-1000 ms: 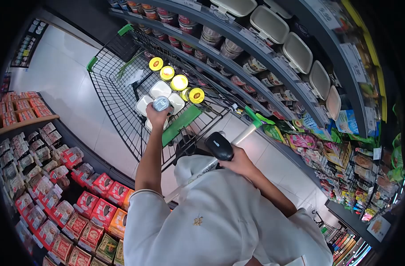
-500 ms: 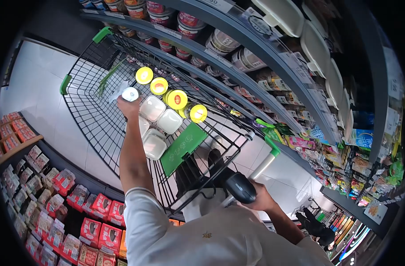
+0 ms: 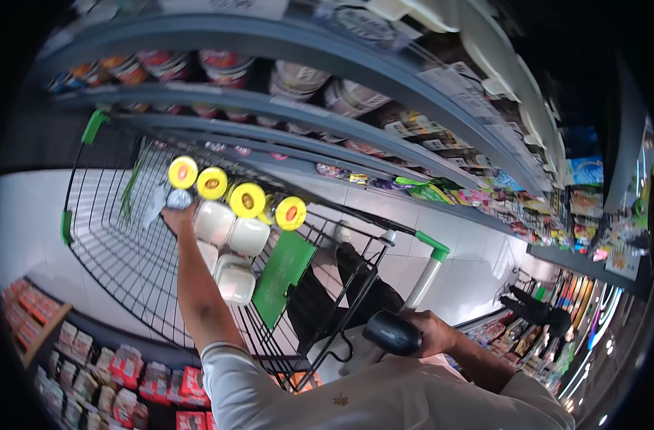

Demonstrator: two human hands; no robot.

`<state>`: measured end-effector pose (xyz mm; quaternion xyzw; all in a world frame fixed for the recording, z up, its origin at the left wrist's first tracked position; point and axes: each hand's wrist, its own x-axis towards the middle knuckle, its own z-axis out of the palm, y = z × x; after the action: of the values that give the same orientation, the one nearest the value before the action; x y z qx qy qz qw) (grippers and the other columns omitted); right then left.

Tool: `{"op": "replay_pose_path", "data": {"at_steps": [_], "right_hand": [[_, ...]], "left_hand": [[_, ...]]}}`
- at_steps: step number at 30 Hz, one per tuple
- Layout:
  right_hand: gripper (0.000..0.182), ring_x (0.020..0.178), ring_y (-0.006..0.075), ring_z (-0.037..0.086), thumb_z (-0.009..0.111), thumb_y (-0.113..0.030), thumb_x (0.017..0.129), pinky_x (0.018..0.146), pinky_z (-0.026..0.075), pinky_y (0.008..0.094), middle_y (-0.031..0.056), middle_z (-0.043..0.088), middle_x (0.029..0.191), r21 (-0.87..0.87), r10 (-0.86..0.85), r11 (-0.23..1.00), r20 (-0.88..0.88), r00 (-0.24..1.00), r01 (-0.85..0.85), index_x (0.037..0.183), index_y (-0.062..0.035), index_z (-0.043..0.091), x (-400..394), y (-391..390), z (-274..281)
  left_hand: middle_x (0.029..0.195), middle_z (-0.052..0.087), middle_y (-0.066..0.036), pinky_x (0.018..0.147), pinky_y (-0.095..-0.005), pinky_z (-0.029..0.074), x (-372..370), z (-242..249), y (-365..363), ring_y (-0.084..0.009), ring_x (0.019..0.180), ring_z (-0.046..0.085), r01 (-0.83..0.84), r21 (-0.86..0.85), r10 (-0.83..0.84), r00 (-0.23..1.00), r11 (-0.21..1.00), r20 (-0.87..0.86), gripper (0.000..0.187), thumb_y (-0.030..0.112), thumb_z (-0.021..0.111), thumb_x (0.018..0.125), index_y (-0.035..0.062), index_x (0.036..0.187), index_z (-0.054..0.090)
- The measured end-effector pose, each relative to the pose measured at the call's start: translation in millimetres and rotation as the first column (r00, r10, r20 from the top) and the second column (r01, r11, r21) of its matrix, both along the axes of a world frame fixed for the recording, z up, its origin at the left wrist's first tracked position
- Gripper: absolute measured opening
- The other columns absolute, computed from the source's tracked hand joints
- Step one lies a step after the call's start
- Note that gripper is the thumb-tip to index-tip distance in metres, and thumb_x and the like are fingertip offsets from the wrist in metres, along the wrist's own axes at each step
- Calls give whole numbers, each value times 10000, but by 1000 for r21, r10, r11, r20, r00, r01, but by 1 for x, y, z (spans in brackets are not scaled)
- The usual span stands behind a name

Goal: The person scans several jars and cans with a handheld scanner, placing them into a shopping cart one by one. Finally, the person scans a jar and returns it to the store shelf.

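Observation:
My left hand (image 3: 178,218) reaches into the wire shopping cart (image 3: 97,276) and is closed around a round container with a pale, silvery top (image 3: 179,198). Just right of it, several yellow-lidded jars (image 3: 249,200) stand in a row. White lidded boxes (image 3: 235,279) lie below the jars, beside my left forearm. A clear plastic bag (image 3: 155,203) and long green stalks (image 3: 130,192) are left of the hand. My right hand (image 3: 433,333) is wrapped round the cart handle (image 3: 423,283), against a black rounded device (image 3: 393,332) that partly hides the fingers.
A green panel (image 3: 284,279) sits at the cart's near end. Shelves (image 3: 269,107) with tubs and packets run along the top and right. Red and clear packages (image 3: 126,367) fill a low display at lower left. Another person (image 3: 538,309) in dark clothes is farther off at right.
The view has turned, and the cart and its contents appear lower and farther left. The pale-topped container is still in my left hand, now nearer the bag. My right hand keeps its place.

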<state>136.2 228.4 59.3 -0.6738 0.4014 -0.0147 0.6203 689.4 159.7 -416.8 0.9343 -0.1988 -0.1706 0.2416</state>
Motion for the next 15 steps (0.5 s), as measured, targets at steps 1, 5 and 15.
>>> {"op": "replay_pose_path", "data": {"at_steps": [1, 5, 15], "right_hand": [[577, 945, 372, 691, 897, -135, 631, 827, 549, 425, 203, 698, 1056, 8, -1, 1000, 10, 1000, 1, 1136, 14, 662, 4, -2, 3], [588, 979, 391, 689, 890, -158, 657, 843, 551, 437, 225, 694, 1085, 46, -25, 999, 65, 998, 22, 1153, 52, 652, 1, 3, -1], [428, 923, 375, 696, 851, -206, 683, 801, 556, 439, 203, 694, 998, 6, 56, 998, 177, 983, -58, 992, 19, 659, 2, 10, -17]], "left_hand": [[1226, 648, -248, 1017, -427, 521, 6, -18, 3, -387, 1148, 637, 64, 15, -64, 997, 998, 52, 1053, 371, 1003, 454, -77, 1266, 505], [1134, 663, -250, 912, -420, 536, 2, -17, -1, -346, 1069, 669, 108, -118, -134, 960, 987, -247, 765, 214, 978, 544, -120, 1096, 567], [1154, 641, -265, 974, -490, 491, -35, 66, 12, -444, 1080, 625, 136, -42, -131, 985, 990, 116, 578, 201, 787, 793, -72, 1227, 521]]}}
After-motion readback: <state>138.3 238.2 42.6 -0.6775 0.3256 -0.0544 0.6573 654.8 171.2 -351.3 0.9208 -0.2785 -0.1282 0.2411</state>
